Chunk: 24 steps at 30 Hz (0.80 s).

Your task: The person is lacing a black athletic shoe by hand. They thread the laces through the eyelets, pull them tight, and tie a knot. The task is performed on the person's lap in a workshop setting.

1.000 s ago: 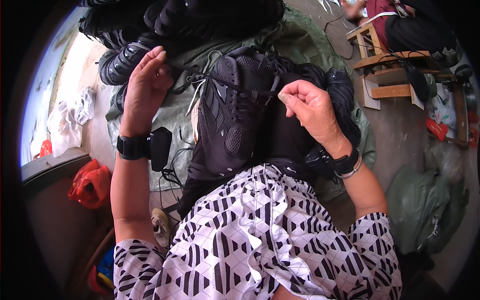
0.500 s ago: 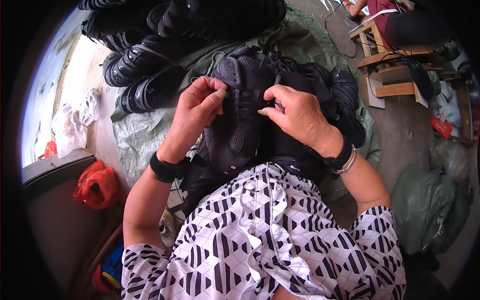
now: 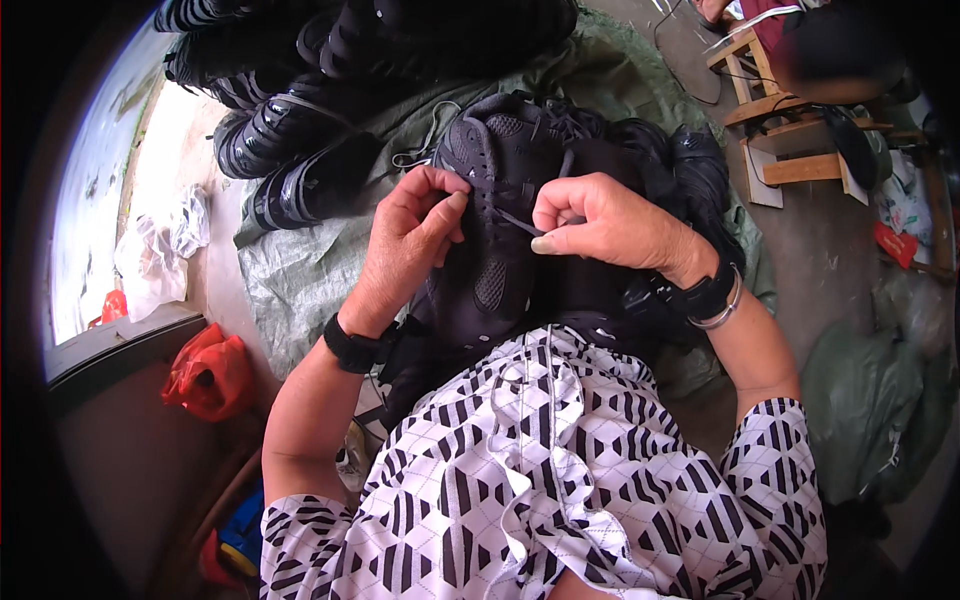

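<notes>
A black sneaker (image 3: 488, 285) lies in front of me, its toe toward my body and its collar away. Along its left edge, by the eyelets, my left hand (image 3: 418, 225) is closed in a pinch; what sits between those fingertips is too small to make out. My right hand (image 3: 600, 225) pinches a dark shoelace (image 3: 517, 222) between thumb and forefinger. That lace stretches taut from the sneaker's eyelet rows to my right fingertips. Black wristbands circle both my wrists.
Bundled black shoes (image 3: 300, 190) are heaped at the far left, and more dark shoes (image 3: 695, 165) lie at right. Beneath them spreads a green woven sheet (image 3: 290, 285). A red plastic bag (image 3: 208, 372) is at left. Far right stands a wooden stool (image 3: 800, 168) near another person.
My right hand has shifted toward me and slightly right, drawing the lace out in view. My left hand stays pinched beside the eyelets. The whole view has moved slightly.
</notes>
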### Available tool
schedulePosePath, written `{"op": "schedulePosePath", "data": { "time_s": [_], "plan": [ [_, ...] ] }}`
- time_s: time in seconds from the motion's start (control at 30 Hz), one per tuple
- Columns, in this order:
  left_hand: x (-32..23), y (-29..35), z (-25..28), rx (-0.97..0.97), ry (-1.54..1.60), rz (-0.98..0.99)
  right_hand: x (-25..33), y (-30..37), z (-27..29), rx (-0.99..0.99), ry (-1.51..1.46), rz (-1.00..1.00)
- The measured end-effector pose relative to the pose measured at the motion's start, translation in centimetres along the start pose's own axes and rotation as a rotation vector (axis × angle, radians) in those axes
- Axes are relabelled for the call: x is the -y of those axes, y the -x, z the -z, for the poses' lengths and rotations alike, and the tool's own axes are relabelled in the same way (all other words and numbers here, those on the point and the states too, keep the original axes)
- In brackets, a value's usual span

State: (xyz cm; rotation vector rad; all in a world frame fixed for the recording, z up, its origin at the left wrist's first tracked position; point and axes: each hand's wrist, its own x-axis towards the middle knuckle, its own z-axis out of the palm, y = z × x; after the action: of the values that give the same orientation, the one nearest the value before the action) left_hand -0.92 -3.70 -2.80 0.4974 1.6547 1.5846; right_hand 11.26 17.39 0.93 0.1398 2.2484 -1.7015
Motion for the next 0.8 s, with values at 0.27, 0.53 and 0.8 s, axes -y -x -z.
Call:
{"op": "schedulePosePath", "data": {
  "time_s": [0.27, 0.53, 0.8],
  "plan": [
    [-0.4, -1.1, 2.0, -0.057, 0.278, 0.062, -1.4, 0.2, -0.9, -0.425, 0.832, 0.42],
    [-1.9, -2.9, 6.5, -0.16, 0.425, -0.051, -2.7, -0.4, -0.5, -0.601, 1.195, 0.685],
    [-5.6, -3.5, 8.5, -0.086, 0.609, -0.276, -3.8, 1.5, -2.2, -0.308, 1.203, 0.668]
  ]
}}
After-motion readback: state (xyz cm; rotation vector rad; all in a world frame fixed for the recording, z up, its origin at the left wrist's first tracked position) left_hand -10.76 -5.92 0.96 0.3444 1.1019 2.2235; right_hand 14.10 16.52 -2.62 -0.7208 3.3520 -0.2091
